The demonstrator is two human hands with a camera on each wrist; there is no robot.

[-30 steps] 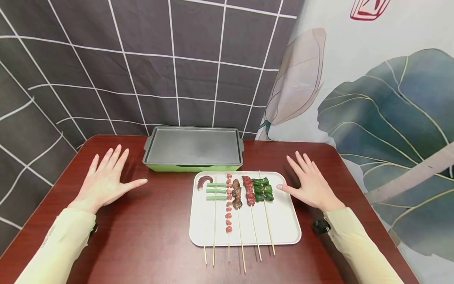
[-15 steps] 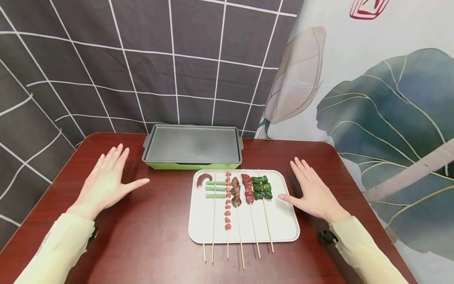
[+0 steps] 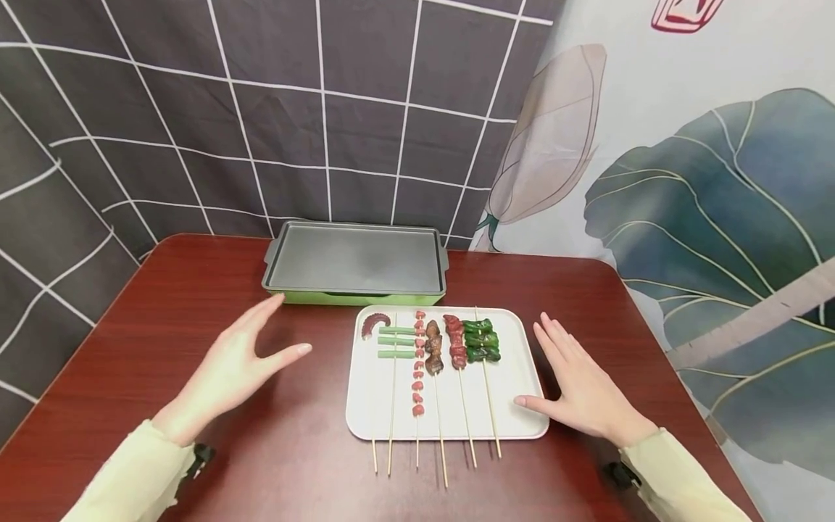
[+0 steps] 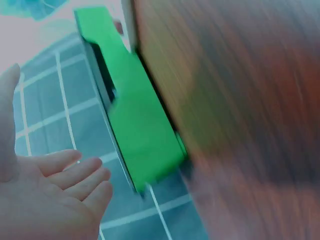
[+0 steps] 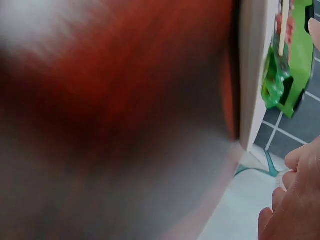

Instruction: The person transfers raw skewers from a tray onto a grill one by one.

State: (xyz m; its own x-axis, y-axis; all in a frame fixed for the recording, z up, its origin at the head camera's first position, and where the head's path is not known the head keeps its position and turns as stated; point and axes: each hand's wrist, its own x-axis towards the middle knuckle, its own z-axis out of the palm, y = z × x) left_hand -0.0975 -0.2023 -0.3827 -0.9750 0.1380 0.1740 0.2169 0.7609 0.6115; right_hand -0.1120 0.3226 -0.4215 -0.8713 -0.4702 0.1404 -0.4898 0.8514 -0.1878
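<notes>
My left hand [image 3: 231,366] hovers over the table left of the white tray [image 3: 522,424], fingers extended and thumb spread, holding nothing. My right hand [image 3: 587,384] is at the tray's right edge, fingers straight, its thumb overlapping the rim in the head view. On the tray lie several skewers side by side: a curled purplish tentacle [image 3: 374,324], green stalks [image 3: 396,343], small red pieces [image 3: 418,386], brown chunks [image 3: 433,348], red meat [image 3: 455,341] and folded green peppers [image 3: 481,341]. Their bare sticks stick out past the near rim. The peppers are nearest my right hand.
Behind the tray stands a green electric griddle [image 3: 359,257] with a flat grey plate, its green side [image 4: 140,115] large in the left wrist view. A dark gridded cloth [image 3: 365,109] hangs behind the red-brown table [image 3: 274,464]; a leaf-patterned curtain [image 3: 652,181] hangs at the right.
My left hand has moved right and nearer me, towards the tray, and has turned partly on its side. The right hand has shifted slightly towards me. The skewers keep their places on the tray.
</notes>
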